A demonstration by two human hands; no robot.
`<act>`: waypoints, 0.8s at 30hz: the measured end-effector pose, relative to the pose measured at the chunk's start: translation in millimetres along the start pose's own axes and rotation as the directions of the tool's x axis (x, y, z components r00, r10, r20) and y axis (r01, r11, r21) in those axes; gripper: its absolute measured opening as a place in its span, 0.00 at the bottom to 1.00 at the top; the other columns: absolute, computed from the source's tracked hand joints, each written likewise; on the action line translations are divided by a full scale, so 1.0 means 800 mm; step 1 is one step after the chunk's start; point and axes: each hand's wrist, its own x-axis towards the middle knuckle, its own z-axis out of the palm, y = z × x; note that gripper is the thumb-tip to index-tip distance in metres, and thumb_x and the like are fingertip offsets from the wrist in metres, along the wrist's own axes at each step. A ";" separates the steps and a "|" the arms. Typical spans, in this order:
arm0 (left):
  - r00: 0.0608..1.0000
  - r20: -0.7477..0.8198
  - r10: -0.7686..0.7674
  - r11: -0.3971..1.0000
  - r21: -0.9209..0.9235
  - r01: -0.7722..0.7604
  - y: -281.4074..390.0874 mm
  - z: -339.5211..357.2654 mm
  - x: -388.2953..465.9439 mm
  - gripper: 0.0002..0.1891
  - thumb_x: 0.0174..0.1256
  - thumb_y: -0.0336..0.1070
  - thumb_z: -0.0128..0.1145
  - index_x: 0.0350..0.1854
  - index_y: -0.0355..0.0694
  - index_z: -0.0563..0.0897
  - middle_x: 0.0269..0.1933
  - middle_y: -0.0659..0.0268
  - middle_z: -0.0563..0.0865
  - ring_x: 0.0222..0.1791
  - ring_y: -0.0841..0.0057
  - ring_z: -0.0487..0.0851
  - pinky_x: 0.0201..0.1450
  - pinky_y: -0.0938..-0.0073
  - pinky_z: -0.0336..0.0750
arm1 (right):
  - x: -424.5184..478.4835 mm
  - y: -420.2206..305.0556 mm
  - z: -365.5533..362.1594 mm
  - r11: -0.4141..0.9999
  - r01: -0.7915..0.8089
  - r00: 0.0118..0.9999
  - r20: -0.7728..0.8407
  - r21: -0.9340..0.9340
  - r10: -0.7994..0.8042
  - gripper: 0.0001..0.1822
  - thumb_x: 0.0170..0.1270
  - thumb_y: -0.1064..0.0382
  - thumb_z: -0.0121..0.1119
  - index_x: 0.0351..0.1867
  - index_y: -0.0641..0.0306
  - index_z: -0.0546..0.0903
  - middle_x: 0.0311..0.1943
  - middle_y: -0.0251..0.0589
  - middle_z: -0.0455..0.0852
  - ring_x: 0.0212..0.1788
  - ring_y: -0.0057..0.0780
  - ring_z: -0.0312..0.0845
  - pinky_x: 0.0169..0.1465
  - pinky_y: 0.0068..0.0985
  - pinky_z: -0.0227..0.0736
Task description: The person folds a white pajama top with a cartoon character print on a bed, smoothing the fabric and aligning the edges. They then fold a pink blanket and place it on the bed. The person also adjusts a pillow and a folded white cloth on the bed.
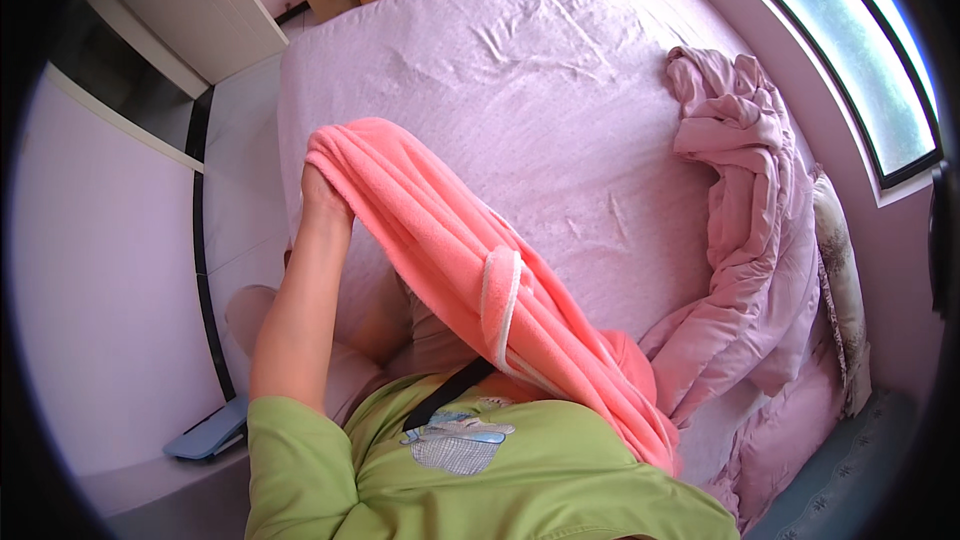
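Observation:
A coral fleece cloth (427, 217) with white piping stretches diagonally from my raised left hand (319, 187) to the right side of my body. My left hand holds up its far end; the fabric hides the fingers and only the wrist side shows. A folded band (501, 300) edged in white piping stands out from the middle of the cloth. Long folds run along its length, and the near end bunches against my green shirt (592, 442). My right hand is out of sight, and the cloth covers that side.
I sit cross-legged on a bed with a wrinkled pale pink sheet (480, 105). A crumpled pink quilt (750, 240) lies along the right, beside a patterned pillow (840, 262) and the window wall. At left are a blue flat object (206, 431) and a door (202, 0).

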 end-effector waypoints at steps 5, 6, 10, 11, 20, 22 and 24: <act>0.997 0.027 0.073 0.969 0.235 -0.077 0.023 -0.002 0.025 0.14 0.69 0.44 0.44 0.43 0.42 0.78 0.45 0.62 0.82 0.43 0.72 0.80 0.47 0.69 0.77 | -0.009 0.065 -0.070 0.931 -0.354 0.926 -0.172 -0.089 0.336 0.30 0.64 0.50 0.48 0.64 0.63 0.63 0.66 0.50 0.59 0.69 0.43 0.50 0.67 0.38 0.47; 0.995 0.061 0.084 0.967 0.234 -0.096 0.028 -0.010 0.037 0.14 0.69 0.45 0.43 0.43 0.42 0.78 0.45 0.62 0.82 0.43 0.72 0.80 0.47 0.69 0.77 | -0.009 0.073 -0.084 0.905 -0.418 0.898 -0.187 -0.081 0.398 0.30 0.64 0.50 0.48 0.64 0.63 0.63 0.66 0.50 0.59 0.69 0.43 0.50 0.67 0.38 0.47; 0.942 0.319 0.105 0.967 0.189 -0.172 0.050 -0.021 0.084 0.17 0.72 0.44 0.36 0.45 0.41 0.77 0.46 0.60 0.81 0.46 0.70 0.80 0.50 0.68 0.76 | 0.018 0.081 -0.129 0.837 -0.547 0.812 -0.221 0.038 0.540 0.29 0.64 0.50 0.48 0.63 0.63 0.64 0.66 0.50 0.59 0.69 0.43 0.50 0.67 0.37 0.47; 0.949 0.300 0.101 0.980 0.132 -0.146 0.045 -0.020 0.095 0.17 0.72 0.44 0.36 0.46 0.41 0.76 0.48 0.60 0.81 0.47 0.70 0.79 0.51 0.68 0.76 | 0.029 0.077 -0.142 0.834 -0.544 0.802 -0.235 0.092 0.549 0.29 0.64 0.50 0.48 0.63 0.63 0.64 0.66 0.50 0.59 0.69 0.43 0.50 0.67 0.36 0.47; 0.885 0.334 0.324 0.940 -0.004 -0.342 0.109 -0.013 0.113 0.17 0.73 0.44 0.35 0.55 0.43 0.70 0.56 0.63 0.76 0.55 0.72 0.75 0.61 0.71 0.67 | 0.226 -0.160 -0.127 0.724 0.079 0.940 -0.293 0.685 0.175 0.29 0.65 0.51 0.48 0.63 0.64 0.64 0.66 0.51 0.60 0.69 0.42 0.50 0.67 0.34 0.48; 0.855 0.348 0.384 0.910 0.015 -0.414 0.141 -0.012 0.111 0.16 0.73 0.45 0.35 0.53 0.43 0.71 0.55 0.63 0.76 0.54 0.72 0.75 0.61 0.71 0.68 | 0.266 -0.242 -0.099 0.617 0.222 0.955 -0.295 0.755 0.017 0.29 0.65 0.51 0.48 0.63 0.64 0.64 0.66 0.51 0.60 0.69 0.42 0.50 0.67 0.34 0.48; 0.859 0.349 0.376 0.911 0.032 -0.411 0.138 0.011 0.116 0.17 0.73 0.46 0.36 0.52 0.41 0.71 0.55 0.62 0.77 0.54 0.73 0.75 0.60 0.71 0.69 | 0.288 -0.305 -0.106 0.549 0.351 0.933 -0.336 0.759 -0.133 0.28 0.65 0.51 0.48 0.63 0.64 0.64 0.66 0.51 0.60 0.69 0.42 0.50 0.67 0.33 0.48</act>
